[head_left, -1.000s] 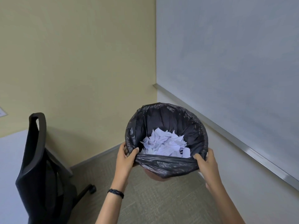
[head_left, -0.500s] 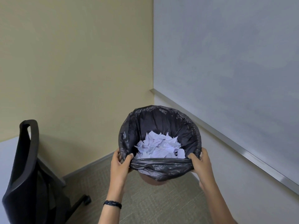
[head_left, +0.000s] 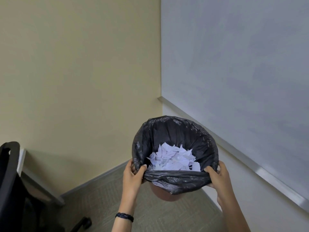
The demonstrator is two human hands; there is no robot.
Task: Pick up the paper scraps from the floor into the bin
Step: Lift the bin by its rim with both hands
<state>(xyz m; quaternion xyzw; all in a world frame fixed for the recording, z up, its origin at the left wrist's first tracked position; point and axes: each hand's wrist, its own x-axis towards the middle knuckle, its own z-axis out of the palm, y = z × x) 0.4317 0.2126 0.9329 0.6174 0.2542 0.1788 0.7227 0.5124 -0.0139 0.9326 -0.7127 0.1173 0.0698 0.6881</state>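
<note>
Left hand: my left hand [head_left: 133,176] is clamped on the bin's near-left rim, with the thumb hooked over the edge to the inside and the other fingers outside.
Right hand: my right hand [head_left: 219,178] grips the near-right rim the same way, thumb inside and fingers round the outer wall.
Why two hands: I judge that a grip on each side keeps the mouth level so nothing spills. My thumbs also pin the loose liner to the rim so it cannot slide in.
Bin: one bin [head_left: 165,195], brown below the bag, held up in front of me above the floor [head_left: 103,198], near the room's corner.
Liner: one black plastic liner [head_left: 175,131], folded over the rim and pulled taut along the near edge between my hands.
Paper scraps: one heap of white paper scraps [head_left: 173,158] lies in the bottom of the bin. The pieces overlap too much to count.
Floor: the carpet I can see shows no scraps, but the bin and my arms hide part of it, so I cannot be sure none are left.
Progress: the picking-up looks close to finished.
Around me: one black chair [head_left: 10,181] at my left, one whiteboard [head_left: 234,64] at my right, and one dark wristband [head_left: 124,216] on my left wrist.
</note>
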